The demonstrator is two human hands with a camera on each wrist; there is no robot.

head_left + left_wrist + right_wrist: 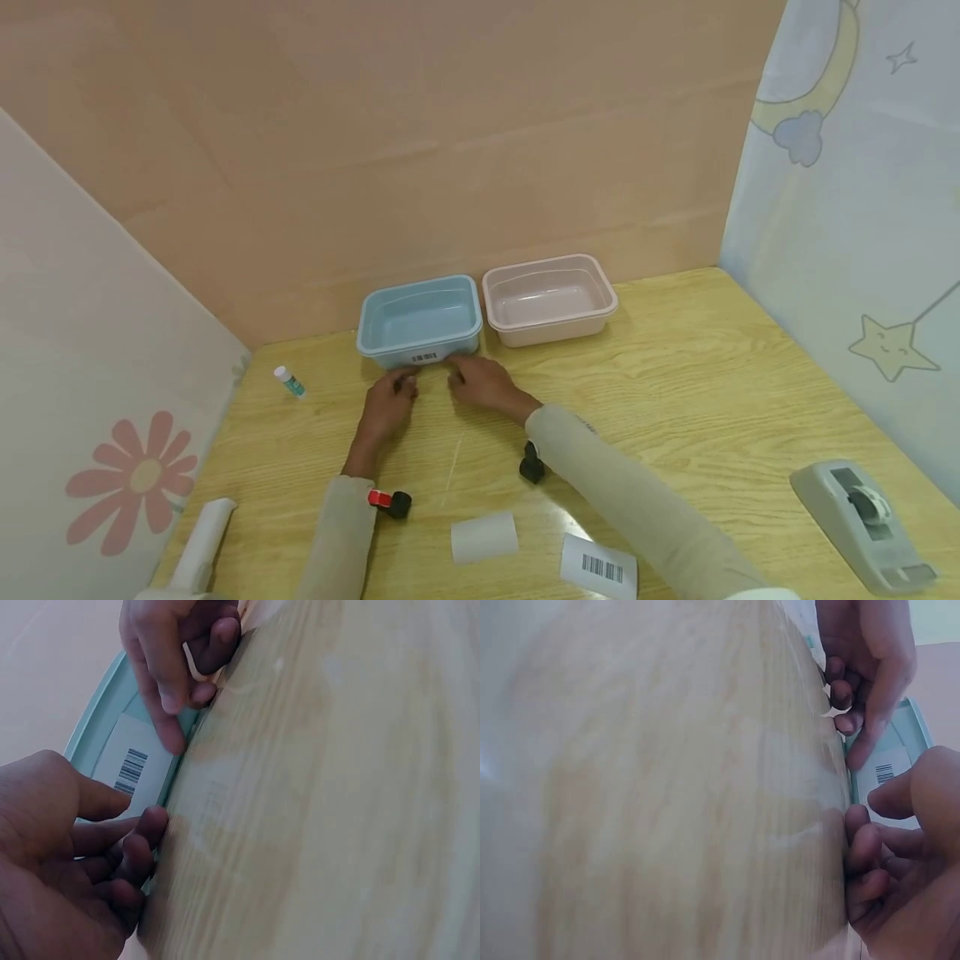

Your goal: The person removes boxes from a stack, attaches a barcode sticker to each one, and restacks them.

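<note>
A light blue plastic bin (420,346) stands by the back wall, with a white barcode label (124,754) on its front side. My left hand (390,404) is at the label's left part, thumb and index finger touching it and the other fingers loosely curled. From the other side my right hand (483,383) presses near the label's lower edge with an extended index finger. In the right wrist view, the barcode (885,774) shows between both hands. The bin's underside is hidden.
Right of the blue bin stands a pink bin (555,335). A glue stick (289,382) lies to the left. Nearer me are a blank white paper (483,538), another barcode label (597,567) and, far right, a tape dispenser (855,525). A white object (202,542) sits front left.
</note>
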